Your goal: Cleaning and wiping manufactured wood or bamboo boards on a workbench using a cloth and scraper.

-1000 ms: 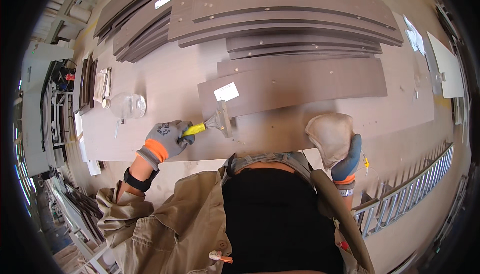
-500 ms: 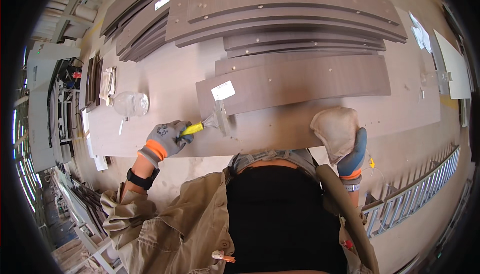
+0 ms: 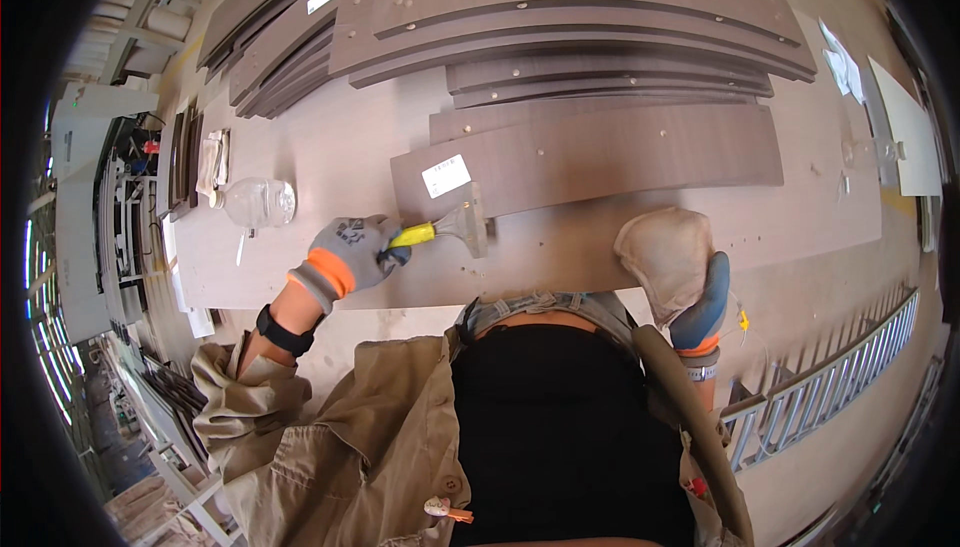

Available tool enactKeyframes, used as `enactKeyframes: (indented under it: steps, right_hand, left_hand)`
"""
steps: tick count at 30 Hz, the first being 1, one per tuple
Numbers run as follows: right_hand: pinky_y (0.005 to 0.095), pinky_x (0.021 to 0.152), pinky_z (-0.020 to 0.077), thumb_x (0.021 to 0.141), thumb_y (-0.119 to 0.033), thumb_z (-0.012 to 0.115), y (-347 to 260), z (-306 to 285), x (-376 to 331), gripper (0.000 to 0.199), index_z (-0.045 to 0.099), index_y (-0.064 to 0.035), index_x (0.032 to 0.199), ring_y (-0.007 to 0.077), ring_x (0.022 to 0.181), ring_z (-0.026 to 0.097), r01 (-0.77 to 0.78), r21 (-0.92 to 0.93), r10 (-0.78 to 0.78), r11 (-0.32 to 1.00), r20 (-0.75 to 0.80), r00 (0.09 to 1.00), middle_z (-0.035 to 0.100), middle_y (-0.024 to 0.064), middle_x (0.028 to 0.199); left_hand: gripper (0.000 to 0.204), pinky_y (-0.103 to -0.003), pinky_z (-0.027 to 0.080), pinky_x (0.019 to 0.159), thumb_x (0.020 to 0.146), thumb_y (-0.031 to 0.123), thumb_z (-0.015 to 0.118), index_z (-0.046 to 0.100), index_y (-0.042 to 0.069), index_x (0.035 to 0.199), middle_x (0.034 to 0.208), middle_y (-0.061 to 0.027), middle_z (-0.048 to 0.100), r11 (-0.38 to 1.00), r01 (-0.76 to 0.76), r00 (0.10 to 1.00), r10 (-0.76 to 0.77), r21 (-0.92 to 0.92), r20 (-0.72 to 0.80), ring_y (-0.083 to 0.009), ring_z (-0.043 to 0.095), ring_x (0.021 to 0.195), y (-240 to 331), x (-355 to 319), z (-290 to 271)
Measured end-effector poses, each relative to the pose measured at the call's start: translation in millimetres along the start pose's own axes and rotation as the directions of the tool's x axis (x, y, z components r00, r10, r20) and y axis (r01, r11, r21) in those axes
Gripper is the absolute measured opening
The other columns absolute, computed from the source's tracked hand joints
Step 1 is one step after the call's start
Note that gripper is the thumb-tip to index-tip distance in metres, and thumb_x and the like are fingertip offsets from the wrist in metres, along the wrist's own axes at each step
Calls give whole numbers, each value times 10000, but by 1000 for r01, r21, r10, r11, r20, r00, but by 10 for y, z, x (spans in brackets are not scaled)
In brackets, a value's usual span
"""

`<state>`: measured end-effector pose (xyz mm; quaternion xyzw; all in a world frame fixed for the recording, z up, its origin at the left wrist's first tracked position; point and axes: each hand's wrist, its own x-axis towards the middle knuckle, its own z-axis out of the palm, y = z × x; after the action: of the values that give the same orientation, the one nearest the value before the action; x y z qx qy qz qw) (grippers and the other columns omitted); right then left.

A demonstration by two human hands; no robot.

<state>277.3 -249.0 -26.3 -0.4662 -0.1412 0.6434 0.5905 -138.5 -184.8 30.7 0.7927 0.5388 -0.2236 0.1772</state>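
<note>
Head view: left hand (image 3: 357, 249) clamped on yellow-handled scraper (image 3: 424, 233), right hand (image 3: 708, 305) on bunched beige cloth (image 3: 668, 255).

Pale table (image 3: 340, 162); brown boards (image 3: 600, 147) overlapping in stacks toward far side; at left, clear plastic bottle (image 3: 262, 203), light cloth (image 3: 212, 165) beyond.

Left grip (image 3: 358, 250) holds a scraper (image 3: 424, 233); right grip (image 3: 708, 305), a cloth (image 3: 667, 255).

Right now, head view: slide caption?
Gloved left hand grips a yellow-handled scraper near a labelled brown board; gloved right hand holds a beige cloth.
</note>
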Motion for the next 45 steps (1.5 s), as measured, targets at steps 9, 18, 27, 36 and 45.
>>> enactKeyframes:
  steps: [9, 18, 27, 36, 45]
  right_hand:
    - [355, 967, 410, 969, -449, 336, 72, -250, -151, 576, 444, 7, 1304, 227, 1150, 506, 67, 6, -66, 998, -50, 997, 519, 131, 1265]
    - [354, 951, 426, 962, -469, 340, 113, -399, -191, 589, 467, 8, 1282, 229, 1126, 524, 30, 152, -15, 988, -102, 995, 536, 135, 1241]
    - [373, 992, 391, 944, -489, 367, 98, -364, -105, 630, 408, 9, 1329, 255, 1172, 489, 57, 240, -49, 969, -38, 998, 500, 143, 1287]
    - [382, 979, 407, 938, -490, 381, -70, -607, -193, 631, 416, 14, 1315, 265, 1154, 505, 103, 251, -70, 962, -137, 988, 508, 158, 1267]
    - [373, 932, 451, 944, -453, 392, -168, -884, -159, 585, 440, 22, 1281, 258, 1083, 553, 182, 404, -86, 897, -243, 966, 538, 165, 1211]
  left_hand:
    - [357, -438, 486, 663, 861, 363, 491, 546, 77, 1068, 830, -153, 632, 994, -103, 995, 103, 35, 5, -348, 617, 745, 431, 256, -175]
    - [349, -443, 478, 665, 850, 352, 495, 538, 70, 1053, 833, -168, 625, 997, -78, 997, 77, 27, 17, -353, 614, 745, 401, 252, -203]
    - [315, -426, 497, 661, 874, 343, 461, 521, 52, 978, 805, -136, 638, 982, -159, 983, 149, 97, 107, -321, 632, 751, 958, 647, -505]
    - [381, -441, 486, 673, 889, 397, 426, 542, 56, 1012, 747, -168, 634, 969, -215, 975, 205, 121, 87, -352, 628, 747, 1496, 1134, -706]
    - [340, -436, 494, 727, 871, 344, 478, 590, 64, 1029, 894, -168, 654, 952, -269, 962, 261, 144, 76, -345, 632, 838, 2412, 1740, -1101]
